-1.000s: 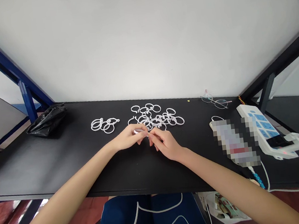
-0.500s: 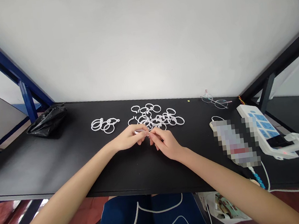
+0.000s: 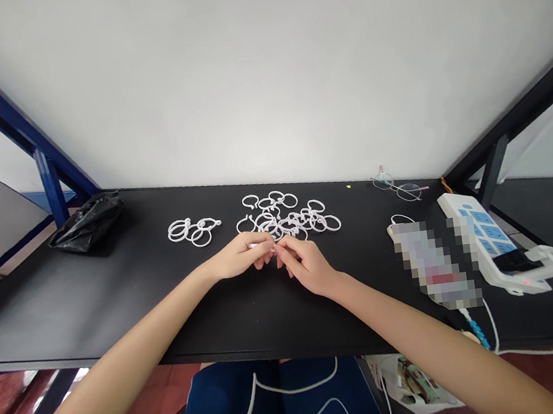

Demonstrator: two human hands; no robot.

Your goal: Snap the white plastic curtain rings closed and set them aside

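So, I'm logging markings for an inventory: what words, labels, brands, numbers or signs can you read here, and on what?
No legible text.
Power strip: marks on its blue panels too small to read.
Pixelated device: surface blocked out, nothing readable.
White rings: no lettering visible.
Patterned item at bottom right: too unclear to read.

Looked bright, softly and evenly lit. Shone palest low on the white wall (image 3: 267,134), spread a dull grey sheen over the left of the black tabletop (image 3: 231,327), and glinted on the black bag (image 3: 88,225). Darkened in the upper right corner. Stretched the forearms (image 3: 141,334) toward the lower corners. Softened detail among the white rings (image 3: 289,225). Hid the phone (image 3: 435,265) behind coarse mosaic blocks.
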